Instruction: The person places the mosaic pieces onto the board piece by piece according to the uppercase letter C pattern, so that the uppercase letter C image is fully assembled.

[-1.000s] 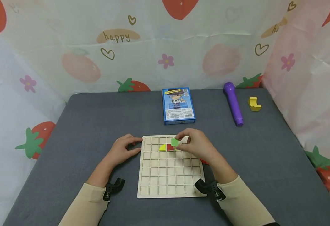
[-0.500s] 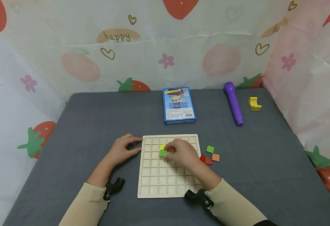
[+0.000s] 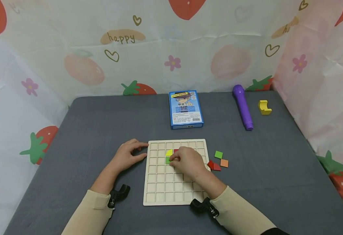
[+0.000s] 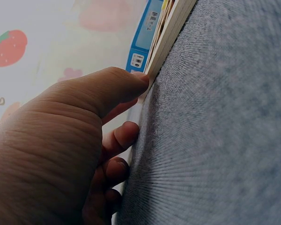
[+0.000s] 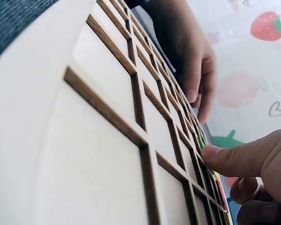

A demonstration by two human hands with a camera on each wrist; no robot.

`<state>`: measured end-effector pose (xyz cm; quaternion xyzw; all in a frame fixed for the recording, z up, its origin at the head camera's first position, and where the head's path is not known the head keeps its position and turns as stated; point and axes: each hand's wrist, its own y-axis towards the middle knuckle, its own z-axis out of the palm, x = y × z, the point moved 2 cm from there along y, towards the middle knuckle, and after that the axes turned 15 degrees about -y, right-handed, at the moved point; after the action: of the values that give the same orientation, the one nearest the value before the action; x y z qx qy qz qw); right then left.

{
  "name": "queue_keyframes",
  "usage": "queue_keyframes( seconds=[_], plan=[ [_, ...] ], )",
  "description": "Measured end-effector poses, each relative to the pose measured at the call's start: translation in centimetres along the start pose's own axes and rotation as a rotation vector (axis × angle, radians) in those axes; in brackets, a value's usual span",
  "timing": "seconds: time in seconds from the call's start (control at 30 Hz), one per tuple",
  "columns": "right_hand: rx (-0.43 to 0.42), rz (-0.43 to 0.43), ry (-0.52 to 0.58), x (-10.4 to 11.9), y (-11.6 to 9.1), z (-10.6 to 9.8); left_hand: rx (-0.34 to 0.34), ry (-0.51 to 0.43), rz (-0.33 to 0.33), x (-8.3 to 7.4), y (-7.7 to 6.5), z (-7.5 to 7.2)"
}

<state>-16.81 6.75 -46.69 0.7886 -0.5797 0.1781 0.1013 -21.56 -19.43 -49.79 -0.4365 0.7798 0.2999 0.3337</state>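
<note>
A pale wooden grid board lies flat on the grey table. My left hand rests at its left edge, with thumb and index fingertip touching the side. My right hand is over the upper middle of the board, thumb and fingertips at a green square tile in one cell; they cover its right part. Just above that tile sits a yellow tile with a rounded corner. A red tile, partly hidden by the right hand, is to its right.
Right of the board lie a loose green tile, an orange tile and two red pieces. Behind stand a blue box, a purple microphone-shaped stick and a yellow notched block. Printed cloth surrounds the table.
My right hand has moved left and down across the board, carrying the green tile from above the red one to the cell below the yellow one. The left hand stays put.
</note>
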Motion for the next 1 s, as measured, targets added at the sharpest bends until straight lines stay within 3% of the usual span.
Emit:
queue_keyframes(
  seconds=[0.2,0.37,0.63,0.77,0.87,1.0],
  plan=[
    [-0.003,-0.064,-0.032,0.0,-0.4,-0.2,0.011,0.001,0.002,0.0,0.2,0.2],
    [-0.076,-0.079,-0.017,-0.3,-1.4,-1.3,0.014,-0.003,-0.003,0.0,0.3,0.3],
    [-0.207,0.002,0.102,-3.8,-3.3,-2.5,0.009,0.017,-0.024,0.2,-0.1,0.1],
    [-0.250,0.035,0.107,-6.2,-4.0,-3.4,0.013,0.013,-0.016,0.1,-0.1,0.1],
    [-0.241,0.095,0.078,-8.1,-4.4,-4.4,0.013,0.005,-0.008,0.2,0.0,0.2],
    [-0.125,0.218,0.109,-10.6,-5.0,-5.5,0.008,0.006,-0.006,0.1,0.1,0.1]
  ],
)
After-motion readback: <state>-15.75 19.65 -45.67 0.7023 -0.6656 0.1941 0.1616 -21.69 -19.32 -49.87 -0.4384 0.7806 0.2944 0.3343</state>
